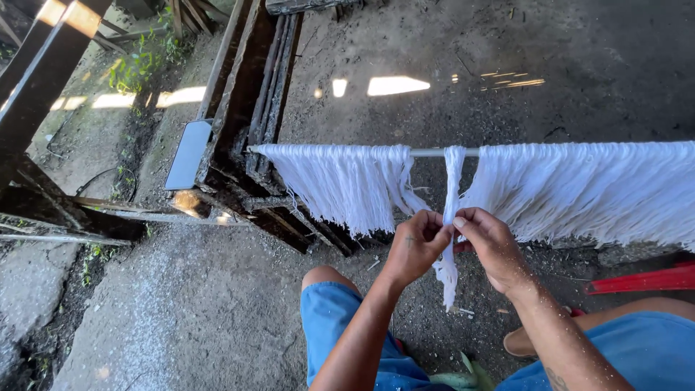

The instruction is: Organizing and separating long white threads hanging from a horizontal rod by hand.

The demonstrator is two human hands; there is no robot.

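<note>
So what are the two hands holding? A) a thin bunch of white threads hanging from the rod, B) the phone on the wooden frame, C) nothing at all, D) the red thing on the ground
A: the left hand and the right hand both pinch the thin bunch of white threads that hangs from the rod, between the two wide curtains of thread.
</note>
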